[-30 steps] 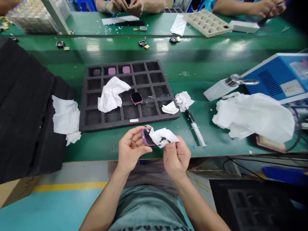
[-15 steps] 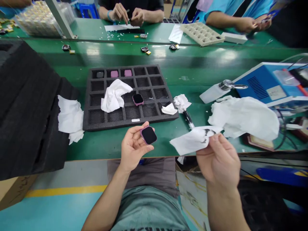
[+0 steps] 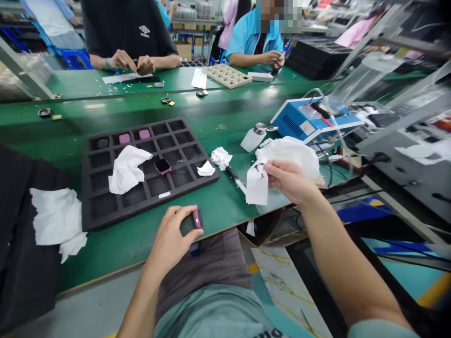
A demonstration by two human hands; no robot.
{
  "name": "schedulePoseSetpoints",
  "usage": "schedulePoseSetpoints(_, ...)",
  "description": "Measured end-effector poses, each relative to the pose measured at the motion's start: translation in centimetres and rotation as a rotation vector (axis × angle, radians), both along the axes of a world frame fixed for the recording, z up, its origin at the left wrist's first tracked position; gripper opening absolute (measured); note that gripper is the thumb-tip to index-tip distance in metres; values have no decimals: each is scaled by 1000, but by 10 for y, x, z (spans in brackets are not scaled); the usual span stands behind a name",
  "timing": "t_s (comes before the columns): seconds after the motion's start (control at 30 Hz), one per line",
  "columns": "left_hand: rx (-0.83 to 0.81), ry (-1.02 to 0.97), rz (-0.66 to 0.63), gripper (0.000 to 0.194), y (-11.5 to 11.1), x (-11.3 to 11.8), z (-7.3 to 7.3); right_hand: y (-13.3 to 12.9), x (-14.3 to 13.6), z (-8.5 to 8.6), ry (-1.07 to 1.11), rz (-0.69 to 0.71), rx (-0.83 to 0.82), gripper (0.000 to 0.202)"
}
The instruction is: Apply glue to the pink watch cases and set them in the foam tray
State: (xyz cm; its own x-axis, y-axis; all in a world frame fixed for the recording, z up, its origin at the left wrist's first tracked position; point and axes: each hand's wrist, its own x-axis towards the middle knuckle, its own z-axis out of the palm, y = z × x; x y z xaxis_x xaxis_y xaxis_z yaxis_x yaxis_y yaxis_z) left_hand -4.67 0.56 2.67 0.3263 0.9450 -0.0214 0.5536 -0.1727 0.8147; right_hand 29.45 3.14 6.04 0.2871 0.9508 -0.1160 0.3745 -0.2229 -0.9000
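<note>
My left hand (image 3: pixel 171 237) grips a purple smartwatch body (image 3: pixel 197 218) by its edges, between thumb and fingers. The watch is turned side-on, its dark screen facing right. In my right hand (image 3: pixel 287 180), a white wipe (image 3: pixel 257 188) with black smudges hangs down, pinched at its upper edge. Beyond my left hand lies a black foam tray (image 3: pixel 190 187) with compartments. A purple watch with a dark screen (image 3: pixel 162 166), two purple pieces and a crumpled white cloth (image 3: pixel 127 169) rest in or on it. A small folded wipe (image 3: pixel 206 169) lies at its right end.
Right of the tray are crumpled tissue (image 3: pixel 221 157), a black-and-silver pen-like tool (image 3: pixel 235 180), a white pump bottle (image 3: pixel 252 138), a large white cloth (image 3: pixel 296 152) and a blue machine (image 3: pixel 296 119). Black foam (image 3: pixel 28 277) stands at left. Co-workers sit across the bench.
My view has swung right and up. My left hand has turned the watch from screen-up to side-on. My right hand has moved the wipe toward the large cloth; it now hangs down.
</note>
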Motion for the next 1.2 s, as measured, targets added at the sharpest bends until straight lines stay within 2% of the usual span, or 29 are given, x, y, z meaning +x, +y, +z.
schedulePoseSetpoints(0.13,247,171,-42,41,3,-11,2,20,4,0,-245,-56,33,26)
schedulePoseSetpoints(0.2,270,208,-50,40,1,-17,1,17,-2,2,-392,-92,92,27)
schedulePoseSetpoints(0.27,254,209,-42,50,-1,-23,-1,8,-8,4,-496,-88,145,34)
schedulePoseSetpoints(0.33,241,167,-19,64,-4,-29,-3,-3,-14,4,-543,-68,179,37)
schedulePoseSetpoints(0.4,247,84,31,67,-8,-34,-6,-13,-17,2,-542,-66,199,36)
schedulePoseSetpoints(0.47,266,-33,132,49,-12,-39,-9,-20,-20,-1,-529,-79,209,35)
schedulePoseSetpoints(0.53,270,-162,259,20,-17,-42,-12,-22,-28,1,-494,-68,216,34)
schedulePoseSetpoints(0.57,265,-223,313,12,-19,-44,-14,-20,-36,4,-479,-42,225,34)
schedulePoseSetpoints(0.6,257,-273,351,15,-21,-44,-16,-16,-48,8,-470,5,241,33)
schedulePoseSetpoints(0.7,266,-356,409,19,-26,-44,-20,12,-104,29,-518,292,349,28)
schedulePoseSetpoints(0.77,312,-380,455,10,-27,-44,-19,42,-153,41,-661,553,437,28)
schedulePoseSetpoints(0.8,345,-375,474,17,-26,-45,-17,60,-177,46,-752,664,478,33)
schedulePoseSetpoints(0.87,432,-286,491,34,-19,-48,-7,98,-219,51,-941,815,546,51)
schedulePoseSetpoints(0.93,509,-82,479,40,-3,-56,8,132,-249,54,-1035,936,476,51)
schedulePoseSetpoints(1.0,482,84,480,44,22,-68,25,155,-267,60,-1054,971,436,39)
schedulePoseSetpoints(1.03,426,94,501,43,35,-76,32,163,-273,65,-1048,972,429,35)
schedulePoseSetpoints(1.13,383,38,542,17,69,-100,47,173,-281,91,-999,944,455,35)
schedulePoseSetpoints(1.2,380,-38,569,13,78,-113,55,175,-280,112,-961,927,474,36)
